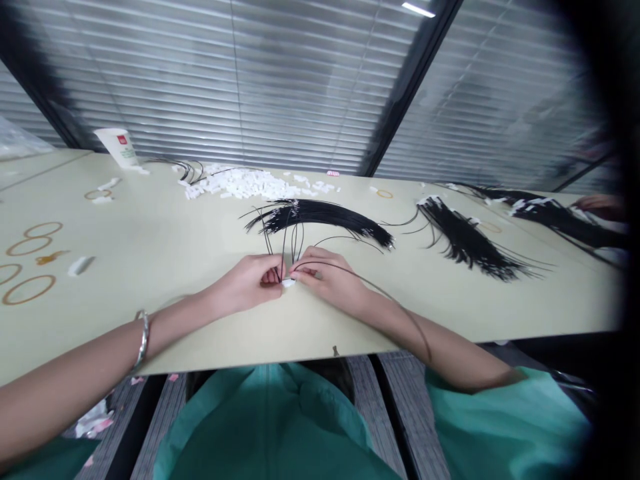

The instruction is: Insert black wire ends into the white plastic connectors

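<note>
My left hand is closed in a pinch on a small white connector housing just above the table, with several thin black wires rising from around it. From the right, my right hand pinches the end of a black wire right beside the housing. That wire arcs back over my right forearm. How far its tip sits in the housing is hidden by my fingers. Beyond both hands lies a thick bundle of black wires, with bare-looking metal ends.
A pile of white housings lies at the back, near a paper cup. Rubber bands and a white piece are at left. Another wire bundle lies at right, with another person's hand beyond it.
</note>
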